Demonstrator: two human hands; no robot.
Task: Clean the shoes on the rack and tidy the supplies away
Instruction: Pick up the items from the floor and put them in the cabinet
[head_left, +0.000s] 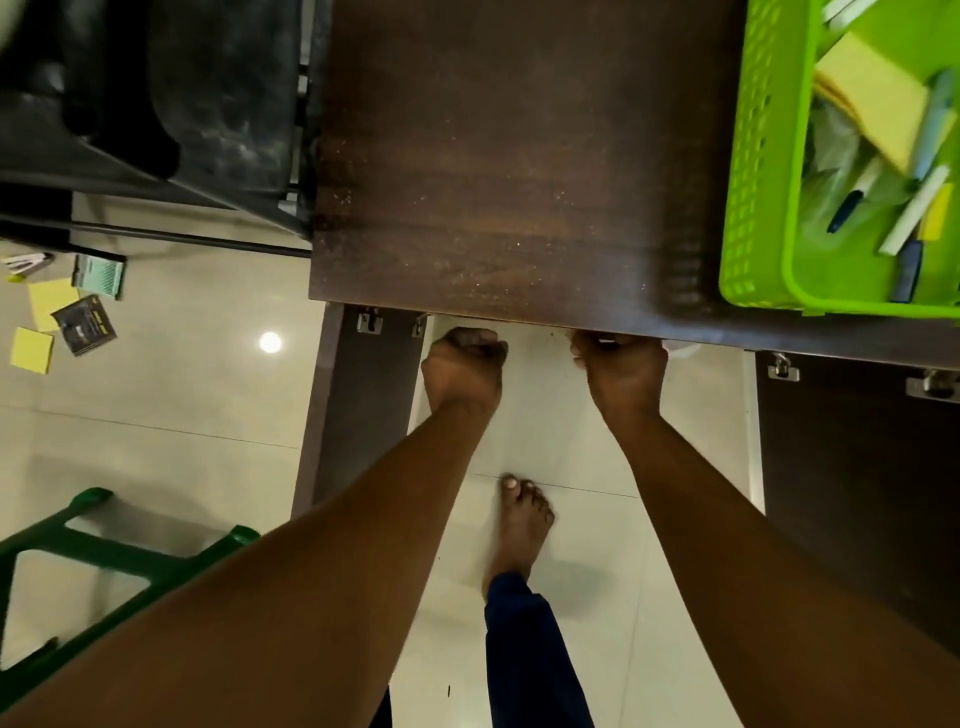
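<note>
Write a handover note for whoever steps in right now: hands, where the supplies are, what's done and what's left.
Left hand: curled into a fist below the dark wooden cabinet top, nothing visible in it.
Right hand: fingers curled under the top's front edge; whether it holds anything is hidden.
Lime-green plastic basket on the top holds supplies.
Yellow cloths, a dark packet and a teal brush lie on the floor; these remain to be tidied.
No shoes visible.

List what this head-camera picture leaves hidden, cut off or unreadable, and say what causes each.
- Fingertips of both hands, left hand and right hand: hidden beneath the brown cabinet top.
- Green basket: cut by the right edge.
- Dark packet on the floor: print too small.
- Rack shelves: dark, blurred.
</note>
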